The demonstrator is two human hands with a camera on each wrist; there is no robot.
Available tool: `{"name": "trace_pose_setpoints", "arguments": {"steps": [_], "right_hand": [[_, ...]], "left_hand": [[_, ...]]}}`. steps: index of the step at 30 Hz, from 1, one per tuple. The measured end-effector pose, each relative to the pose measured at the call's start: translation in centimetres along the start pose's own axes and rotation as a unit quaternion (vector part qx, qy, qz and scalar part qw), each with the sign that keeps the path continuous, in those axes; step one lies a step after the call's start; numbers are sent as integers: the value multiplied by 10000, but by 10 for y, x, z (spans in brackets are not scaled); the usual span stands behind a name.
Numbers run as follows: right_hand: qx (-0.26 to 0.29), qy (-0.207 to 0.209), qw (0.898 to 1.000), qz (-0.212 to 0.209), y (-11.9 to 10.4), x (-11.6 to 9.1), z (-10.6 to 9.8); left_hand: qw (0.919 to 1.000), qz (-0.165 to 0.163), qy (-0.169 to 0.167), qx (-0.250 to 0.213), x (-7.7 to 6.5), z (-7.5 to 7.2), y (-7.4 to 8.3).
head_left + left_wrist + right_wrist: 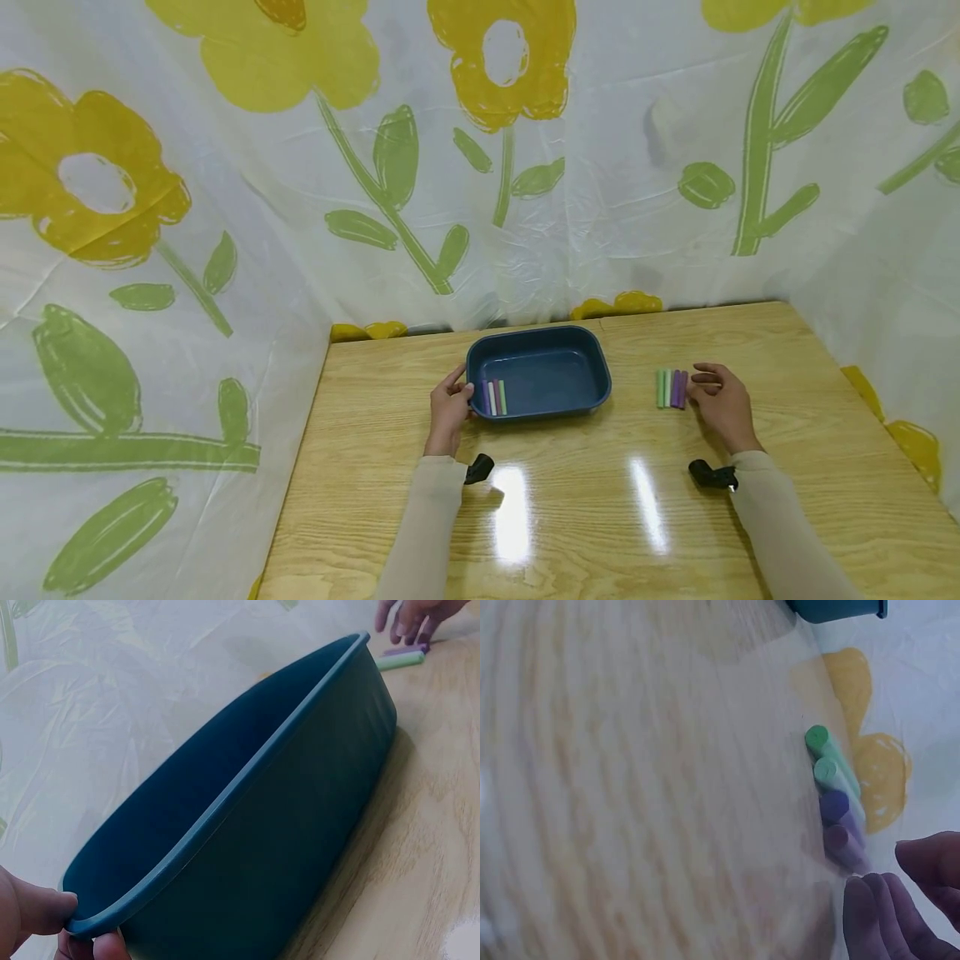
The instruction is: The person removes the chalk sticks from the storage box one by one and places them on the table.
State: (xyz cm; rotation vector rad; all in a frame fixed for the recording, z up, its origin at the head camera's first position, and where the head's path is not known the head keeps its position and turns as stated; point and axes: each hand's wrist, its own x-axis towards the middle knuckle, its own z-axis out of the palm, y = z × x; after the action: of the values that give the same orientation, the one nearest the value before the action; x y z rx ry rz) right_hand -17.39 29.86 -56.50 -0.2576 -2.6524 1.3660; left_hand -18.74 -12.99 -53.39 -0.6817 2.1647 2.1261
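Observation:
My left hand (448,414) pinches the left rim of a dark blue plastic tray (538,414), thumb on top and fingers below. Inside the tray's left end lies a row of several chalk sticks (493,398), in purple, pale, mauve and green. On the table right of the tray, another row holds two green chalk sticks (832,769) and two purple chalk sticks (846,844). My right hand (722,406) is at the right end of this row, beside the outermost purple stick. A gap shows between its thumb and bent fingers, with nothing held there.
The wooden table (585,517) carries the tray and the chalk. A white cloth (600,208) with yellow flowers hangs behind the table's back edge and along both sides. Black wrist mounts (480,468) sit on both sleeves.

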Motion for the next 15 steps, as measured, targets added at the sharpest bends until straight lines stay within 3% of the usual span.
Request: {"name": "trace_pose_setpoints", "arguments": {"steps": [6, 15], "right_hand": [[219, -21, 9997, -121, -13, -2, 2], [544, -66, 9960, -702, -40, -1, 17]], "left_hand": [[10000, -13, -7, -53, 0, 0, 0], [10000, 17, -4, -67, 1, 0, 0]]}}
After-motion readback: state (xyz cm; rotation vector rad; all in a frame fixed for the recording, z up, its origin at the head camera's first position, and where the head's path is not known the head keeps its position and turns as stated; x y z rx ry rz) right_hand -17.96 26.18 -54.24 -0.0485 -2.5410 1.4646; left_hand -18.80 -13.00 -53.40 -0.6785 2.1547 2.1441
